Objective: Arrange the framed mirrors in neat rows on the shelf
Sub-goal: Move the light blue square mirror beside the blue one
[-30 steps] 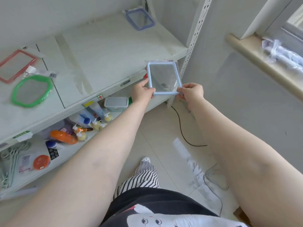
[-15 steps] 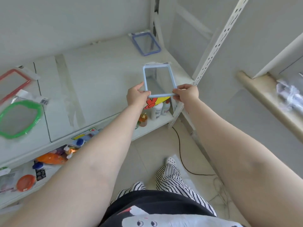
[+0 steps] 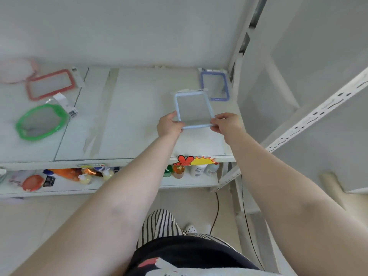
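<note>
Bright, soft daylight, slight blur, wide-angle distortion

Both arms reach forward, left hand (image 3: 168,126) and right hand (image 3: 226,124) each in a pinching grip.

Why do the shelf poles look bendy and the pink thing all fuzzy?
In the head view, the wide lens bends the shelf post near the edge; the pink thing at the far left is smeared and washed out; the light-blue mirror, held by both hands, looks grey, with no glare.
</note>
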